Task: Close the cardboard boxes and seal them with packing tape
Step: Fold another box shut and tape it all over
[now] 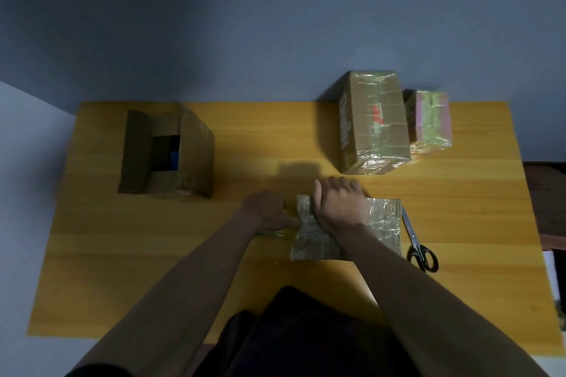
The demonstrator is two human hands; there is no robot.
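Small box (346, 228) is pinned flat to the table (245, 144) under the right hand (337, 208), palm down, fingers laid over the far edge, likely so it stays put while tape is drawn. Left hand (269, 211) sits at the box's left end, fingers curled on what looks like a tape roll (275, 234); mostly hidden, so exact hold cannot be told. Scissors (418, 242) are kept just beside the box's right edge, handy for cutting. Two wrapped boxes (373, 122) are parked far right, apparently done. Open box (168, 153) is left far left, flaps up, not yet sealed.
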